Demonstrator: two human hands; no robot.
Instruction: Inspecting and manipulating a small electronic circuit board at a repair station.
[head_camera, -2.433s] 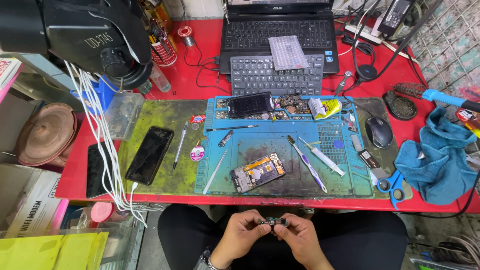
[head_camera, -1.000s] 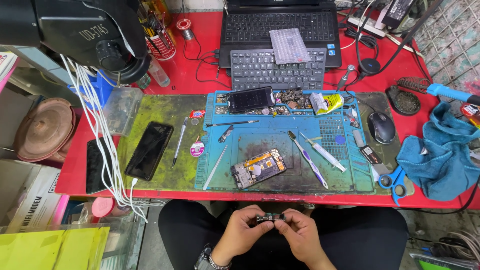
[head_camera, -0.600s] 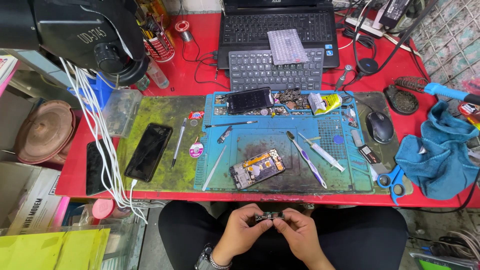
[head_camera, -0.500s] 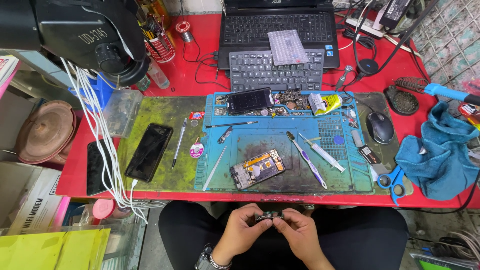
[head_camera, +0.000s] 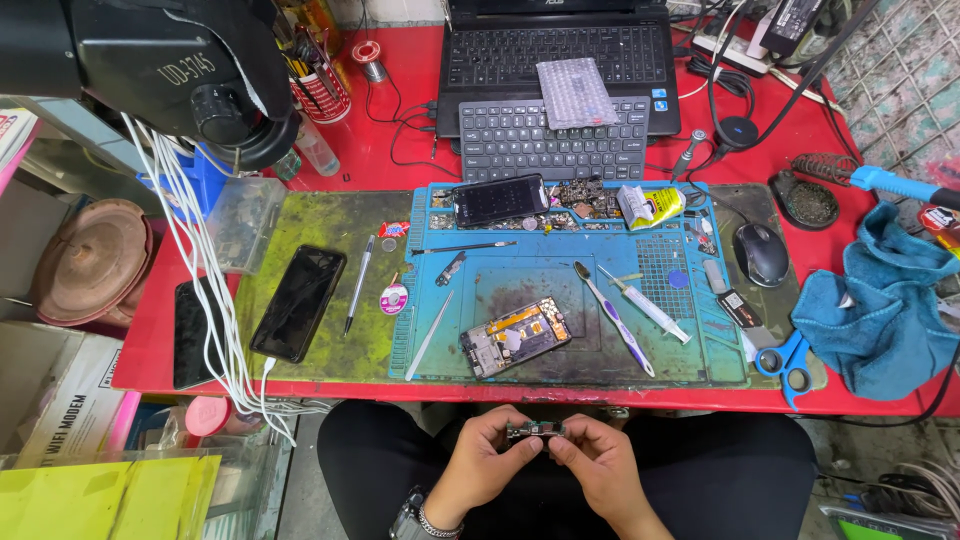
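A small dark circuit board w/ metal shields (head_camera: 534, 431) is pinched betw. left hand (head_camera: 487, 462) and right hand (head_camera: 592, 466), below the front edge of the red table (head_camera: 880, 170). Vs. prior frames: grip and posn. unchanged; inspection judged ongoing. An opened phone chassis (head_camera: 515, 336) lies near that edge.

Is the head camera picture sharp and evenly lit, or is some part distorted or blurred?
Head view: bright, even light, soft shadows; the blue mat is sharp; the wide lens bends the red table edges; the small circuit board between left hand and right hand shows little detail.
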